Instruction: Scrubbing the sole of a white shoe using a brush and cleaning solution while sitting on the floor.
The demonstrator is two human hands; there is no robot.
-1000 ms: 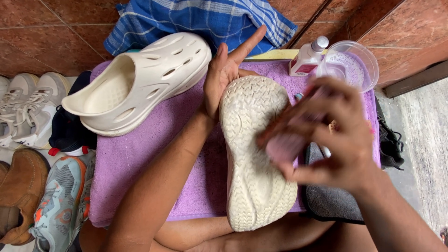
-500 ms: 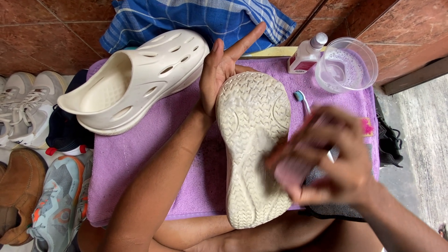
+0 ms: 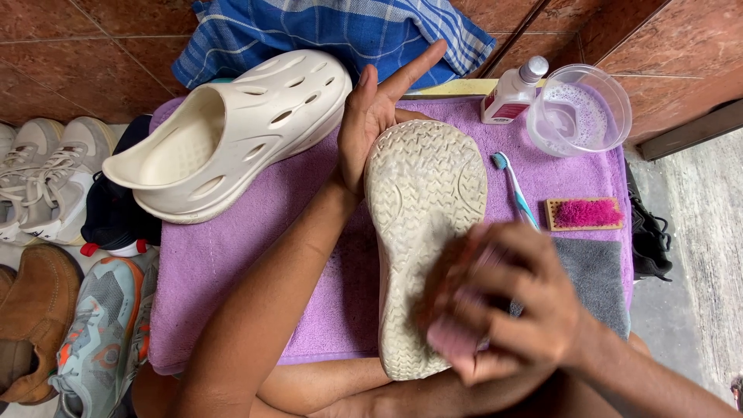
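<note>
A cream clog lies sole-up (image 3: 422, 232) on a purple towel (image 3: 232, 263). My left hand (image 3: 375, 116) rests flat against its toe end, fingers spread, steadying it. My right hand (image 3: 507, 302), blurred, is closed around a pink brush (image 3: 453, 337) pressed on the heel part of the sole. The matching cream clog (image 3: 232, 131) lies upright on the towel to the left.
A toothbrush (image 3: 515, 190), a wooden brush with pink bristles (image 3: 584, 214), a grey cloth (image 3: 596, 279), a small white bottle (image 3: 512, 94) and a clear bowl of soapy liquid (image 3: 576, 112) sit at right. Several shoes (image 3: 54, 255) crowd the left. A blue checked cloth (image 3: 333, 31) lies behind.
My right hand with the pink brush has moved down the sole from its middle toward the heel. The left hand has stayed at the toe.
</note>
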